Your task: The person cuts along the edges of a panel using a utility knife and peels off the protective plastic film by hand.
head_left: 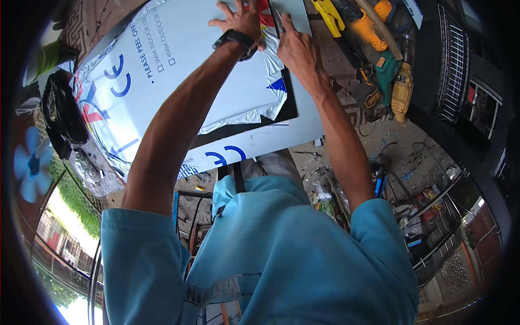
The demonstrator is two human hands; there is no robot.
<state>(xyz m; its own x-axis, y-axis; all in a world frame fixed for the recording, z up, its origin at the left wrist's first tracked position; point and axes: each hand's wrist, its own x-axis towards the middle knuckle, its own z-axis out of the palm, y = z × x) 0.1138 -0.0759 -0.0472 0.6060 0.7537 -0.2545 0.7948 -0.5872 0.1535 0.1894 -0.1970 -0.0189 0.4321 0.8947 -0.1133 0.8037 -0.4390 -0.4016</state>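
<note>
A large white panel lies in front of me, its printed protective film wrinkled and folded back along the right and near edges. A black strip shows beside that film, and a pale sheet lies underneath. My left hand presses flat on the panel's far part, fingers spread, close to the film's right edge. Just right of it, my right hand is closed around a thin, pointed tool at the panel's right side. Most of that tool is hidden by the fingers.
Beyond my right hand lie a yellow tool, an orange power tool, a wooden handle and a green power tool. A black plastic bag and a blue fan are at the left. Scraps litter the floor.
</note>
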